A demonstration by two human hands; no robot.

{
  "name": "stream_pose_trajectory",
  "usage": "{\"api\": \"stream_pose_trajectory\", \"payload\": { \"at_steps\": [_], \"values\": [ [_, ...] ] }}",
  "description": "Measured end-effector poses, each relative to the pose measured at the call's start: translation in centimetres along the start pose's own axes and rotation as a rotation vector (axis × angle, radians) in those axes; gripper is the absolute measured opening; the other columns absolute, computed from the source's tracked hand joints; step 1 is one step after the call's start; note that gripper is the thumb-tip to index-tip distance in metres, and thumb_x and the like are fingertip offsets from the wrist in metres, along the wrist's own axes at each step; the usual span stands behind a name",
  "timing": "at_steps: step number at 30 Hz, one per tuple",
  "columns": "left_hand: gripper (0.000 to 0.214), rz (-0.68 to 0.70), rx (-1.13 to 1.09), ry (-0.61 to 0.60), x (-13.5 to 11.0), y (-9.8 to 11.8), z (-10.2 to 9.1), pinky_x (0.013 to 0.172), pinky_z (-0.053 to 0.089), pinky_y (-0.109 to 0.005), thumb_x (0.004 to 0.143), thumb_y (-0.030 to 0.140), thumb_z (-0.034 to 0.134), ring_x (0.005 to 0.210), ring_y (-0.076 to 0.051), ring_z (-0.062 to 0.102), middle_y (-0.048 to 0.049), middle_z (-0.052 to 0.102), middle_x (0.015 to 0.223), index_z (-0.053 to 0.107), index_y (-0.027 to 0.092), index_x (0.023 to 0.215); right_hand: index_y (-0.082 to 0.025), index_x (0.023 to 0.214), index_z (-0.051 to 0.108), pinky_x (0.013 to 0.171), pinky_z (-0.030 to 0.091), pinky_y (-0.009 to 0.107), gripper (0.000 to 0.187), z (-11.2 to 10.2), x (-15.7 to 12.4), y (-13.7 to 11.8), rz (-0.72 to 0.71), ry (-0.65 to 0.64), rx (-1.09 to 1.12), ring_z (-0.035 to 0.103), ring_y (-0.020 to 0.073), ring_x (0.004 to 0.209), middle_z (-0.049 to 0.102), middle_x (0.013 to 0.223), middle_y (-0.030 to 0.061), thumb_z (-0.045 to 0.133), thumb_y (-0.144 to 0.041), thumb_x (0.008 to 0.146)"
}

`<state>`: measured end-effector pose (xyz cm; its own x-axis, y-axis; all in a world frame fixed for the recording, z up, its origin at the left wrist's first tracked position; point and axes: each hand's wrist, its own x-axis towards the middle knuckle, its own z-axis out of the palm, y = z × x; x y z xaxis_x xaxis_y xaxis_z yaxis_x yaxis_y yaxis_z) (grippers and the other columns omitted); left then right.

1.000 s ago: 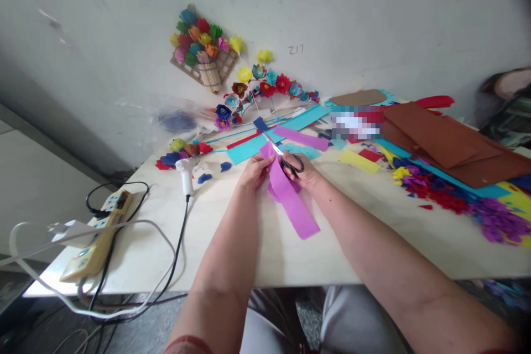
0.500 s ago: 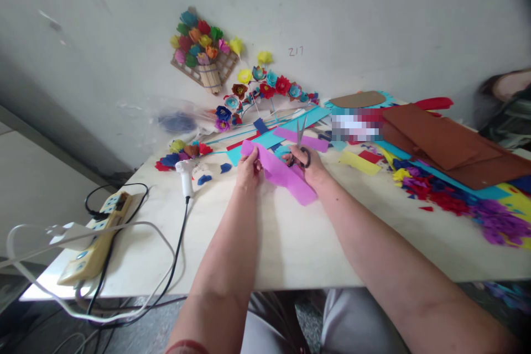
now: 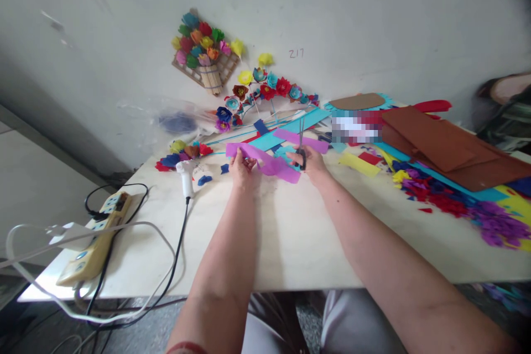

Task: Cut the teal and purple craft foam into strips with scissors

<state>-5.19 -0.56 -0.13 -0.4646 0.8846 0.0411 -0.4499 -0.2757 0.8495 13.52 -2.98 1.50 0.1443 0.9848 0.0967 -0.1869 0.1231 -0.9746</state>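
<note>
My left hand (image 3: 241, 168) pinches the left end of a purple paper strip (image 3: 265, 161), which stretches almost level across to my right hand (image 3: 310, 164). My right hand grips black-handled scissors (image 3: 301, 146), blades pointing up and away, and its fingers also touch the strip's right end. Both hands hover over the far middle of the pale table (image 3: 286, 232).
A white glue gun (image 3: 185, 174) with a black cord lies left of my hands, a power strip (image 3: 95, 243) at the table's left edge. Turquoise sheets (image 3: 286, 130), brown sheets (image 3: 448, 146), paper flowers (image 3: 257, 91) and coloured scraps (image 3: 452, 202) crowd the back and right. A person's arm (image 3: 504, 88) shows far right.
The purple strip went from hanging down toward me to lying flat between my hands. Both hands moved away from me, the left one leftward. The scissors swung to point upward.
</note>
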Motion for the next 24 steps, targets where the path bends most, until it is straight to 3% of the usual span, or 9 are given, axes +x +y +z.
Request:
{"api": "stream_pose_trajectory", "payload": {
  "at_steps": [8, 12, 16, 20, 24],
  "values": [
    [0.022, -0.024, -0.081, 0.078, 0.2, 0.1, 0.1, 0.069, 0.05, -0.024, 0.077, 0.038, 0.057, 0.07, -0.011, 0.063, -0.0014, 0.061, 0.073, 0.051, 0.02, 0.087, -0.018, 0.081, 0.054, 0.032, 0.032, 0.018, 0.051, 0.1, 0.2, 0.8, 0.08, -0.005, -0.057, 0.059, 0.0131, 0.047, 0.063, 0.064, 0.002, 0.08, -0.045, 0.047],
    [0.031, -0.031, -0.055, -0.013, 0.2, -0.1, 0.2, 0.076, 0.05, -0.025, 0.078, 0.042, 0.056, 0.086, -0.013, 0.063, -0.0054, 0.062, 0.095, 0.052, 0.023, 0.101, -0.018, 0.082, 0.054, 0.035, 0.037, 0.018, 0.049, 0.2, -0.2, 0.5, 0.102, -0.03, -0.081, 0.062, 0.0148, 0.053, 0.065, 0.069, 0.0041, 0.079, -0.046, 0.05],
    [0.044, -0.031, -0.047, -0.072, 0.2, -0.5, 0.6, 0.081, 0.048, -0.024, 0.078, 0.035, 0.057, 0.099, -0.013, 0.06, -0.0049, 0.057, 0.116, 0.046, 0.031, 0.12, -0.018, 0.082, 0.054, 0.039, 0.042, 0.02, 0.049, 0.2, -0.2, 0.5, 0.104, -0.036, -0.063, 0.065, 0.0179, 0.059, 0.065, 0.069, 0.0047, 0.079, -0.046, 0.05],
    [0.059, 0.041, 0.08, 0.007, -0.1, -0.8, 0.6, 0.083, 0.045, -0.021, 0.07, 0.022, 0.063, 0.103, -0.012, 0.058, -0.0037, 0.058, 0.115, 0.046, 0.031, 0.126, -0.018, 0.083, 0.055, 0.04, 0.043, 0.021, 0.048, 0.3, -0.1, 0.8, 0.081, -0.048, -0.055, 0.066, 0.0203, 0.065, 0.063, 0.067, 0.0028, 0.079, -0.044, 0.051],
    [0.06, 0.094, 0.231, -0.009, -0.3, -1.1, 0.4, 0.082, 0.045, -0.022, 0.064, 0.014, 0.064, 0.102, -0.016, 0.057, -0.0052, 0.059, 0.111, 0.051, 0.026, 0.122, -0.019, 0.083, 0.054, 0.042, 0.045, 0.022, 0.048, 0.4, -0.1, 0.7, 0.074, -0.049, -0.019, 0.065, 0.0193, 0.063, 0.063, 0.066, 0.0017, 0.079, -0.043, 0.05]
  ]
}}
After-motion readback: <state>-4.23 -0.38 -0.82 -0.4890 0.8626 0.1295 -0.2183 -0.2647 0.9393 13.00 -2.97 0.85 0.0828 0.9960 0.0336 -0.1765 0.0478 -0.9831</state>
